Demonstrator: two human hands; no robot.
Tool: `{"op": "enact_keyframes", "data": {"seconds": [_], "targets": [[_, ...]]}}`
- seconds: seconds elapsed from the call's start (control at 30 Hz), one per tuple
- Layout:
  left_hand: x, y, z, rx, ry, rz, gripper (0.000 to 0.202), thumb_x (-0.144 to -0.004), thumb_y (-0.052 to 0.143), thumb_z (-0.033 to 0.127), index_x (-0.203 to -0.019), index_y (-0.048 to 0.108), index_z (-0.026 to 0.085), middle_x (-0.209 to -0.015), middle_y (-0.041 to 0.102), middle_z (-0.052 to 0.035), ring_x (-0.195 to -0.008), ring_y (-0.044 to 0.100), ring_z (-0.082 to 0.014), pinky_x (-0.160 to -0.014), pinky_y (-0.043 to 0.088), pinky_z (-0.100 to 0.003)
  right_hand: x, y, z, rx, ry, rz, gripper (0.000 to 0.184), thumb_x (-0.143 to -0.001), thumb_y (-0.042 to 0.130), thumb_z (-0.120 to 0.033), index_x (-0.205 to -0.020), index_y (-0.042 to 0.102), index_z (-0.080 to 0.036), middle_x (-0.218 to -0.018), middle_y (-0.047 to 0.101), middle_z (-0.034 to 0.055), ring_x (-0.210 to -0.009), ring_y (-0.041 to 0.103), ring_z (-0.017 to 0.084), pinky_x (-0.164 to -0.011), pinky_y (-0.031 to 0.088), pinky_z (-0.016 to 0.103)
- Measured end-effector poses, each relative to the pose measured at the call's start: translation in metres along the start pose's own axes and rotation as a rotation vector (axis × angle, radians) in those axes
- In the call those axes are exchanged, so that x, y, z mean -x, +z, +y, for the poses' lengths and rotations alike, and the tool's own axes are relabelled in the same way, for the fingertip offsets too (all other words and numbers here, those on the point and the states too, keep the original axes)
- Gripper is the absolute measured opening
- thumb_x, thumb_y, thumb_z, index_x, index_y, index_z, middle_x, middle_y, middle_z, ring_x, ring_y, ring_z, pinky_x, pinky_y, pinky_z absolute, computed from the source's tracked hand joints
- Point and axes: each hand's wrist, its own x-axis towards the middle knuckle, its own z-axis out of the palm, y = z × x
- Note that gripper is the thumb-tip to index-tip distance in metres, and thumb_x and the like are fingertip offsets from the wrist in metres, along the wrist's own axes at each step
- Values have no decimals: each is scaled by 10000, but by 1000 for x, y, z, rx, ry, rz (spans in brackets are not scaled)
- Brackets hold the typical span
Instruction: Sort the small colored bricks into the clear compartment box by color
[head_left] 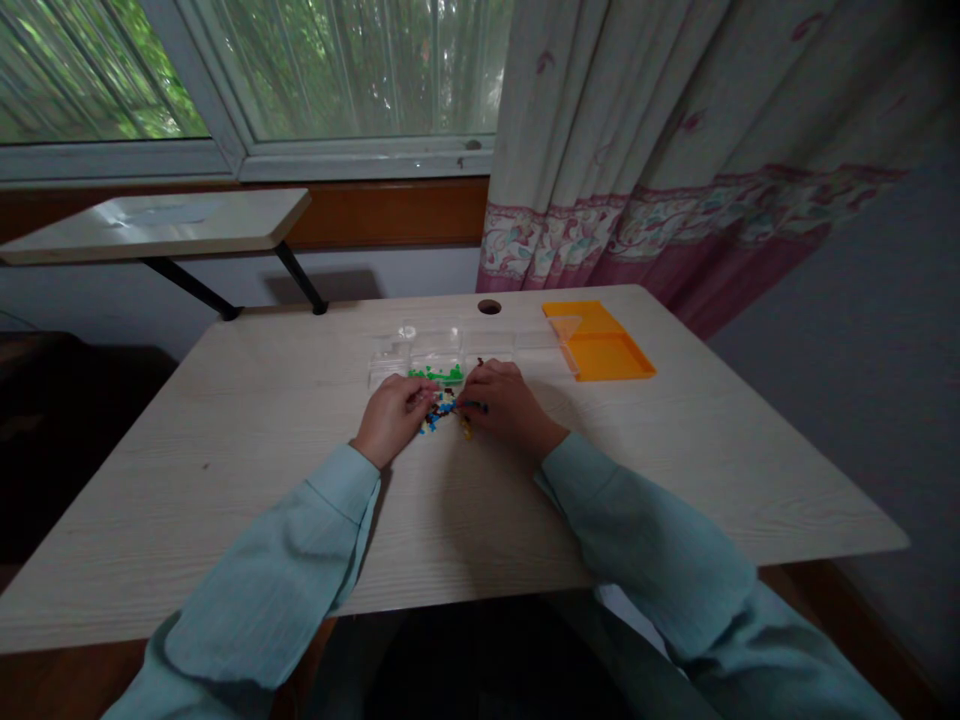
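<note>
We have a small heap of blue, brown and yellow pieces (441, 408) on the desk (465, 530), between the left hand (394, 412) and the right hand (506, 400), right at the fingertips of both. Both hands have their fingers bent in towards the heap; a thin dark thing (475, 406) shows at the right fingers, but we cannot tell whether either hand actually grips anything. Our main worry is mixing: the clear tray (487, 342) lies just beyond the hands, with green pieces (442, 375) in the compartment beyond the heap, so a flicked or dropped piece could land among them. A knuckle knocking the near wall might also shift the tray, which probably weighs little. Pieces this small may spring from a tight pinch and scatter; one skidding past the tray could drop into the round hole (489, 307) beyond the right hand.
</note>
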Motion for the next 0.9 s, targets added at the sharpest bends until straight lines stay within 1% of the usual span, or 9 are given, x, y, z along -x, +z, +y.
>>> {"op": "enact_keyframes", "data": {"seconds": [0.1, 0.23, 0.43, 0.57, 0.7, 0.8, 0.9], "targets": [[0, -2, 0, -65, 37, -27, 225, -893, 547, 247, -1031, 716, 192, -900, 692, -68, -899, 590, -215, -800, 479, -316, 0, 0, -1, 20, -3, -27, 88, -837, 687, -293, -876, 747, -242, -920, 676, 34, -948, 526, 207, -849, 291, 344], [-1, -3, -1, -135, 77, -63, 213, -890, 539, 221, -1004, 716, 189, -854, 692, -62, -899, 576, -227, -822, 464, -337, 1, 3, 0, 34, -3, -40, 105, -837, 688, -301, -903, 750, -248, -932, 678, 36, -969, 528, 214, -863, 295, 352], [-1, -5, -1, -205, 134, -72, 194, -879, 531, 198, -956, 710, 200, -937, 676, -63, -933, 558, -233, -864, 440, -368, 0, 4, -3, 31, -2, -40, 107, -853, 667, -290, -903, 748, -241, -936, 684, 52, -975, 525, 221, -874, 307, 358], [0, -6, 3, -242, 167, -93, 188, -889, 536, 216, -967, 707, 203, -926, 646, -71, -922, 541, -235, -836, 433, -369, 0, 6, -4, 13, 5, -31, 90, -843, 671, -261, -892, 743, -239, -935, 687, 43, -971, 532, 220, -879, 312, 355], [1, -7, 7, -291, 166, -114, 149, -881, 599, 300, -933, 708, 212, -914, 617, -74, -925, 532, -242, -823, 422, -371, -1, 10, -1, -21, 16, -20, 75, -825, 685, -254, -873, 739, -238, -924, 689, 39, -973, 539, 216, -885, 315, 349], [3, -8, 10, -358, 152, -121, 219, -845, 658, 412, -927, 691, 211, -923, 600, -78, -933, 526, -255, -813, 412, -373, -1, 12, 1, -40, 15, -7, 71, -822, 687, -252, -867, 738, -234, -921, 691, 37, -971, 544, 214, -895, 318, 344], [4, -9, 13, -413, 133, -117, 284, -836, 656, 483, -902, 671, 207, -929, 594, -86, -938, 520, -268, -793, 401, -376, -1, 11, 0, -46, 15, 1, 62, -816, 692, -246, -854, 738, -231, -913, 691, 35, -965, 549, 211, -890, 322, 342]]}}
